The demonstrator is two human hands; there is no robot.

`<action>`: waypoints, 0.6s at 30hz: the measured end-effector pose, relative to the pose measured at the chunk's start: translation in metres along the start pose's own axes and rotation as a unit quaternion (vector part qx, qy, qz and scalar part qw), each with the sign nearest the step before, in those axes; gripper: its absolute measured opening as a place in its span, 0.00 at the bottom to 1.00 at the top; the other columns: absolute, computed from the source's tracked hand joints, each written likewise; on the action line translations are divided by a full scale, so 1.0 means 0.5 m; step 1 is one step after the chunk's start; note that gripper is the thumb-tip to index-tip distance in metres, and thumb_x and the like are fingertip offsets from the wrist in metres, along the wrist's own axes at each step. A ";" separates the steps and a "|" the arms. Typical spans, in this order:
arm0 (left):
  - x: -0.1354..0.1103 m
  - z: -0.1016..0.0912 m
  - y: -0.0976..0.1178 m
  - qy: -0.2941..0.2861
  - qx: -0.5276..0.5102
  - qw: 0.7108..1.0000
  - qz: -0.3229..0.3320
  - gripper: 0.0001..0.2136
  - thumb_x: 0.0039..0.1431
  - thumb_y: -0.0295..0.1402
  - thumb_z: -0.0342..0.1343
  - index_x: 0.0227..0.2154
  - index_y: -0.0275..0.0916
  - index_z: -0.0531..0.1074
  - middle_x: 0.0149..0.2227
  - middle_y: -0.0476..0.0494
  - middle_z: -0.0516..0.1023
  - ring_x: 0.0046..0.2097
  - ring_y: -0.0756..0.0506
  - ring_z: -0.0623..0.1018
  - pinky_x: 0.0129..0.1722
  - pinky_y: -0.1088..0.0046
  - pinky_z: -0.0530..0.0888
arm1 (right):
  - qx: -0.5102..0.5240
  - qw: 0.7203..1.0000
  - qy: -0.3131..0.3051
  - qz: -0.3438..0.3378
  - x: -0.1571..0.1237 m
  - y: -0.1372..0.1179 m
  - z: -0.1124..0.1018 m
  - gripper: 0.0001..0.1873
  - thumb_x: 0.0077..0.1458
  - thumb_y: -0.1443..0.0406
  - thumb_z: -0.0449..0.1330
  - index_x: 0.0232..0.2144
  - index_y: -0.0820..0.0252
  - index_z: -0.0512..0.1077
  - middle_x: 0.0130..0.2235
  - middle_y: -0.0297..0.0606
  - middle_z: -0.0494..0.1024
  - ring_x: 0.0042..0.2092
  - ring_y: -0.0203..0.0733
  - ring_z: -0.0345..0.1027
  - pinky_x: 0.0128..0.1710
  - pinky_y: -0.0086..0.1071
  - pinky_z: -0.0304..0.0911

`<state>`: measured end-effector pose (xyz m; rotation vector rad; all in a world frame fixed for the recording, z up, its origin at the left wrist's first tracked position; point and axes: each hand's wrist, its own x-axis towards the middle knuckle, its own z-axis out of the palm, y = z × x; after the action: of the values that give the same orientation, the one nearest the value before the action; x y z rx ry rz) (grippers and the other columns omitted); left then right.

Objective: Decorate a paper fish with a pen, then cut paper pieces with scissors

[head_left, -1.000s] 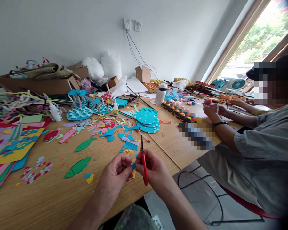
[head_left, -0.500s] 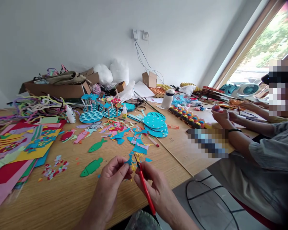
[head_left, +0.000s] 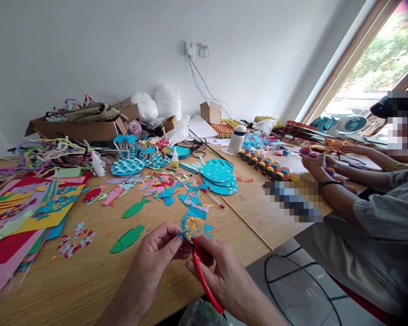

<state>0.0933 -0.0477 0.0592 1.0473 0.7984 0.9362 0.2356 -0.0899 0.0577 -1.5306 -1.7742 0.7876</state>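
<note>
In my right hand (head_left: 221, 267) is a pair of red-handled scissors (head_left: 204, 283), its blades pointing up and left toward the fingertips of my left hand (head_left: 163, 249). My left hand is pinched on a small piece of blue paper, mostly hidden behind the fingers. Just beyond both hands lie blue and yellow paper scraps (head_left: 192, 224). Two green paper fish, one nearer (head_left: 127, 238) and one farther (head_left: 136, 207), lie flat to the left of my left hand.
Stacked coloured paper sheets (head_left: 30, 203) cover the table's left side. Blue spotted discs (head_left: 219, 174), a thin wooden stick (head_left: 246, 222), a glue bottle (head_left: 174, 158) and a white jar (head_left: 237, 140) lie or stand farther back. A co-worker's hands (head_left: 314, 163) are at the right.
The scissors have swung left, so their blades now reach my left fingertips. Less of the blue paper shows at the left hand. The view has shifted slightly.
</note>
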 end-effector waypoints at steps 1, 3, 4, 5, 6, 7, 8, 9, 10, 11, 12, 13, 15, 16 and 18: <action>0.000 -0.001 0.000 -0.002 0.003 1.000 -0.002 0.06 0.47 0.35 0.60 0.24 0.37 0.73 0.25 0.47 0.76 0.30 0.47 0.74 0.33 0.72 0.71 | -0.002 1.000 -0.001 -0.002 -0.001 0.002 -0.001 0.10 0.50 0.65 0.54 0.21 0.58 0.57 0.21 0.27 0.57 0.24 0.32 0.49 0.23 0.25 0.46; 0.000 -0.004 -0.001 -0.008 0.009 1.000 -0.003 0.06 0.48 0.35 0.60 0.25 0.37 0.73 0.25 0.47 0.76 0.30 0.48 0.74 0.33 0.73 0.71 | -0.003 1.000 -0.004 -0.003 -0.003 0.006 -0.001 0.10 0.50 0.65 0.54 0.21 0.58 0.56 0.21 0.27 0.57 0.24 0.31 0.48 0.23 0.25 0.46; 0.001 -0.005 -0.001 -0.012 0.014 1.000 -0.005 0.06 0.48 0.35 0.59 0.25 0.37 0.73 0.25 0.47 0.76 0.30 0.48 0.74 0.33 0.73 0.71 | -0.002 1.000 -0.006 -0.003 -0.004 0.007 0.000 0.11 0.50 0.65 0.54 0.21 0.58 0.56 0.21 0.27 0.57 0.24 0.31 0.48 0.23 0.25 0.45; 0.001 -0.007 -0.002 -0.017 0.019 1.000 -0.006 0.06 0.48 0.35 0.59 0.25 0.37 0.73 0.26 0.47 0.76 0.30 0.48 0.74 0.33 0.73 0.71 | -0.001 1.000 -0.008 -0.001 -0.004 0.009 0.000 0.11 0.50 0.65 0.54 0.20 0.58 0.56 0.21 0.27 0.57 0.23 0.31 0.48 0.22 0.25 0.45; 0.002 -0.008 -0.002 -0.020 0.023 0.999 -0.009 0.06 0.49 0.34 0.59 0.25 0.37 0.74 0.26 0.47 0.76 0.30 0.48 0.74 0.34 0.73 0.71 | -0.002 1.000 -0.009 0.001 -0.004 0.011 0.001 0.11 0.50 0.65 0.54 0.20 0.59 0.56 0.21 0.27 0.57 0.23 0.31 0.48 0.22 0.25 0.45; 0.003 -0.009 -0.002 -0.023 0.027 0.999 -0.012 0.06 0.49 0.34 0.59 0.26 0.37 0.74 0.26 0.47 0.77 0.31 0.48 0.74 0.34 0.72 0.71 | -0.002 1.000 -0.010 0.003 -0.003 0.013 0.001 0.11 0.50 0.65 0.55 0.20 0.59 0.56 0.20 0.27 0.57 0.23 0.30 0.48 0.22 0.25 0.45; 0.004 -0.009 -0.002 -0.024 0.031 0.999 -0.015 0.06 0.49 0.34 0.59 0.26 0.37 0.74 0.26 0.47 0.77 0.31 0.48 0.74 0.34 0.72 0.71 | -0.003 1.000 -0.010 0.003 -0.003 0.015 0.002 0.11 0.50 0.65 0.55 0.20 0.59 0.57 0.20 0.27 0.58 0.23 0.30 0.48 0.22 0.25 0.44; 0.005 -0.009 -0.002 -0.024 0.034 0.999 -0.018 0.06 0.49 0.34 0.58 0.26 0.37 0.74 0.26 0.47 0.77 0.31 0.48 0.74 0.34 0.72 0.71 | -0.003 1.000 -0.010 0.003 -0.002 0.017 0.002 0.11 0.49 0.65 0.55 0.20 0.59 0.57 0.20 0.27 0.58 0.23 0.30 0.48 0.22 0.25 0.44; 0.006 -0.009 -0.002 -0.022 0.036 0.999 -0.020 0.06 0.49 0.34 0.59 0.26 0.37 0.74 0.26 0.47 0.77 0.31 0.48 0.74 0.34 0.72 0.71 | -0.004 1.000 -0.009 0.003 -0.002 0.020 0.003 0.11 0.49 0.64 0.55 0.20 0.59 0.57 0.20 0.27 0.58 0.23 0.30 0.48 0.22 0.25 0.44; 0.007 -0.009 -0.002 -0.020 0.037 0.999 -0.022 0.06 0.49 0.34 0.59 0.26 0.37 0.73 0.26 0.47 0.77 0.31 0.48 0.74 0.34 0.72 0.71 | -0.003 1.000 -0.008 0.003 -0.001 0.022 0.003 0.12 0.49 0.64 0.55 0.20 0.59 0.57 0.20 0.27 0.58 0.23 0.30 0.48 0.22 0.24 0.44; 0.007 -0.008 -0.002 -0.015 0.039 0.999 -0.025 0.06 0.48 0.35 0.59 0.26 0.36 0.73 0.26 0.47 0.77 0.30 0.48 0.74 0.34 0.72 0.71 | -0.003 1.000 -0.007 0.003 -0.001 0.024 0.004 0.12 0.49 0.64 0.55 0.19 0.59 0.57 0.20 0.27 0.58 0.23 0.30 0.48 0.22 0.24 0.44; 0.007 -0.008 -0.002 -0.008 0.039 0.999 -0.027 0.06 0.47 0.35 0.60 0.26 0.36 0.73 0.25 0.47 0.77 0.30 0.48 0.74 0.33 0.72 0.71 | -0.002 1.000 -0.006 0.002 -0.001 0.027 0.005 0.12 0.49 0.63 0.55 0.19 0.59 0.57 0.20 0.27 0.57 0.22 0.30 0.48 0.21 0.24 0.44; 0.007 -0.007 -0.002 0.002 0.039 0.999 -0.030 0.07 0.46 0.35 0.60 0.25 0.36 0.73 0.25 0.47 0.77 0.29 0.48 0.74 0.32 0.73 0.71 | 0.000 1.000 -0.003 0.000 -0.002 0.030 0.006 0.13 0.49 0.63 0.55 0.19 0.59 0.57 0.19 0.26 0.57 0.22 0.29 0.47 0.21 0.24 0.44; 0.007 -0.007 -0.002 0.005 0.039 0.999 -0.031 0.07 0.46 0.35 0.60 0.25 0.36 0.73 0.24 0.47 0.77 0.29 0.48 0.74 0.32 0.74 0.71 | 0.000 1.000 0.000 -0.002 -0.003 0.032 0.006 0.13 0.49 0.63 0.55 0.18 0.59 0.57 0.19 0.26 0.56 0.22 0.29 0.47 0.21 0.24 0.44; 0.008 -0.006 -0.003 0.007 0.038 0.999 -0.030 0.07 0.46 0.35 0.61 0.25 0.36 0.73 0.24 0.48 0.77 0.28 0.49 0.74 0.31 0.74 0.71 | 0.003 1.000 0.004 -0.004 -0.003 0.035 0.008 0.14 0.49 0.62 0.55 0.18 0.59 0.56 0.18 0.26 0.55 0.22 0.29 0.46 0.20 0.24 0.44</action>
<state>0.0923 -0.0434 0.0565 1.0766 0.8785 0.8685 0.2432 -0.0890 0.0412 -1.5198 -1.7704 0.7802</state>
